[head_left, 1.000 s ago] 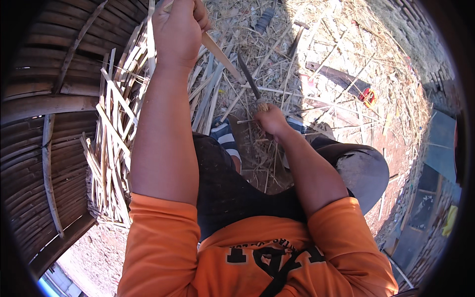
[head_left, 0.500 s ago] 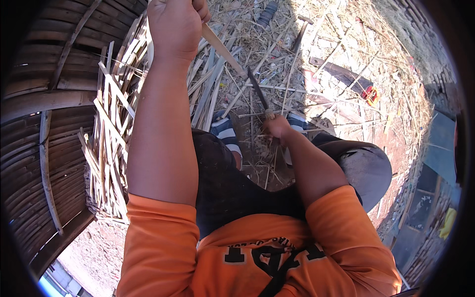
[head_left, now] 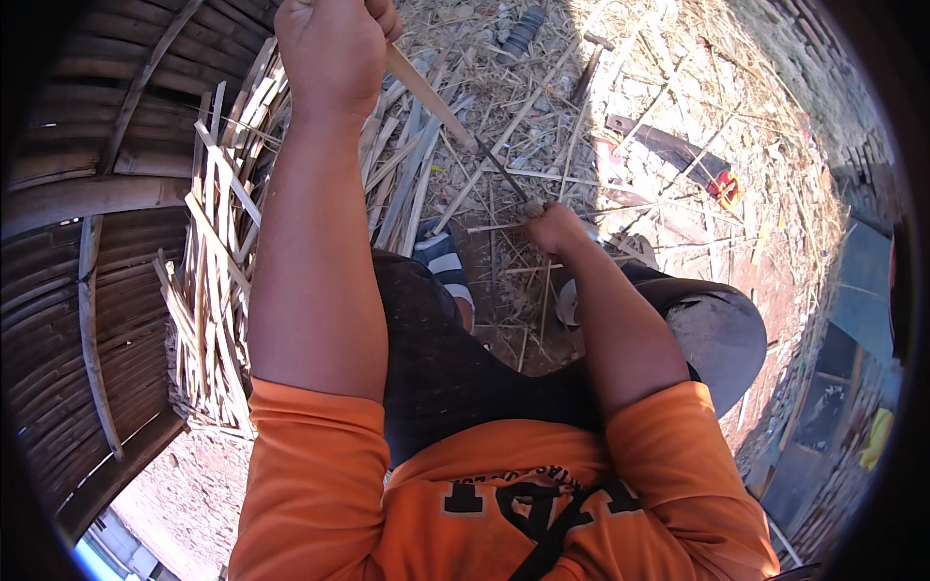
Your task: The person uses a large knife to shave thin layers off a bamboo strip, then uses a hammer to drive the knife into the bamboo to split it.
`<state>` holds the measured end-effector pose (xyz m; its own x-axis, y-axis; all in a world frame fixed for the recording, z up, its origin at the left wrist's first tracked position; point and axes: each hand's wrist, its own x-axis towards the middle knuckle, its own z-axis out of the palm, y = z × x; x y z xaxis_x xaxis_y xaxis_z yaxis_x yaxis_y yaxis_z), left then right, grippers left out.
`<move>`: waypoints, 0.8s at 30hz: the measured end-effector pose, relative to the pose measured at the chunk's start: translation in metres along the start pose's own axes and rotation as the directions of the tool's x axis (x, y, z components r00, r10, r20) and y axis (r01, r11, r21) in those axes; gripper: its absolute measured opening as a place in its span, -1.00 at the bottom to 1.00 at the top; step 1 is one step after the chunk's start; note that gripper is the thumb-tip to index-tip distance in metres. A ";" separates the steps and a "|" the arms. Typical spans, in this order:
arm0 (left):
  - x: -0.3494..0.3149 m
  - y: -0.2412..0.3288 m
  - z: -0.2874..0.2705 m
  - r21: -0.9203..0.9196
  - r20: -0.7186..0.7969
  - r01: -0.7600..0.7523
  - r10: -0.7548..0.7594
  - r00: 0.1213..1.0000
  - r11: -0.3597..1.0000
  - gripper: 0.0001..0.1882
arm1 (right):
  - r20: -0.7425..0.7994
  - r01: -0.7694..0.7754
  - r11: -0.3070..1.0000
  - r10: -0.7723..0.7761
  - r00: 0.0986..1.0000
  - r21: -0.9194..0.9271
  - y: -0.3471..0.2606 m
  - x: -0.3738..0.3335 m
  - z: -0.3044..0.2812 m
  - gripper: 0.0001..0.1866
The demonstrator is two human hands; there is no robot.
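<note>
Raised at the top, my left hand [head_left: 334, 58] is closed round a pale bamboo strip [head_left: 426, 97], which slants down to the right. Lower and further right, my right hand [head_left: 557, 230] grips the handle of a knife [head_left: 504, 172] with a dark narrow blade. The blade points up and left, its tip at or very near the strip's lower end; whether they touch I cannot tell. Part of the handle is hidden in my fist.
Split bamboo strips [head_left: 218, 261] lie heaped on the left beside a slatted bamboo wall [head_left: 126, 290]. On the straw-littered ground are a hammer [head_left: 589, 68], a handsaw [head_left: 668, 150] with a red and yellow handle, and a dark plastic bottle [head_left: 523, 31].
My right hand has moved slightly up and right, and the knife blade now leans more to the left. My left hand and the strip have shifted a little left.
</note>
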<state>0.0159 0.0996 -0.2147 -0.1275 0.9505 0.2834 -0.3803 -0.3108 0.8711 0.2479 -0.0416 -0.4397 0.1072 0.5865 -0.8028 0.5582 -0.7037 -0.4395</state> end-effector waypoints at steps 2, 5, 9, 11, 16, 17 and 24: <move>-0.001 -0.001 0.002 -0.013 -0.011 0.004 -0.004 1.000 1.000 -0.56 | -0.036 0.037 0.993 -0.041 0.999 -0.109 -0.009 0.000 -0.021 -0.59; 0.001 -0.002 0.000 0.004 0.009 -0.013 0.013 1.000 1.000 -0.57 | -0.205 0.133 0.928 -0.063 0.977 0.348 -0.022 -0.013 -0.031 -0.62; 0.002 0.000 -0.001 -0.024 -0.039 -0.034 0.033 0.999 0.999 -0.57 | -0.601 0.518 0.855 -0.403 0.690 0.021 -0.040 -0.023 -0.012 -0.53; 0.002 -0.001 -0.007 -0.044 -0.022 -0.040 0.039 0.999 0.998 -0.57 | -0.496 0.506 0.862 -0.423 0.758 0.038 -0.023 -0.015 0.010 -0.50; 0.001 -0.001 -0.002 0.019 -0.036 -0.003 0.003 0.999 1.000 -0.56 | -0.291 0.266 0.922 -0.346 0.892 -0.282 0.034 0.024 0.063 -0.54; -0.001 -0.001 -0.002 0.020 -0.030 0.017 -0.016 0.999 1.000 -0.56 | -0.290 0.282 0.918 -0.361 0.887 -0.280 0.031 0.024 0.060 -0.56; 0.005 -0.005 -0.006 0.013 -0.046 0.003 -0.002 0.999 1.000 -0.56 | 0.078 0.092 0.943 -0.124 0.989 0.321 -0.007 0.004 0.011 -0.66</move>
<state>0.0115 0.1056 -0.2201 -0.1685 0.9500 0.2628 -0.3691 -0.3080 0.8769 0.2354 -0.0386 -0.4441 -0.0273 0.6358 -0.7713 0.2723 -0.7377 -0.6178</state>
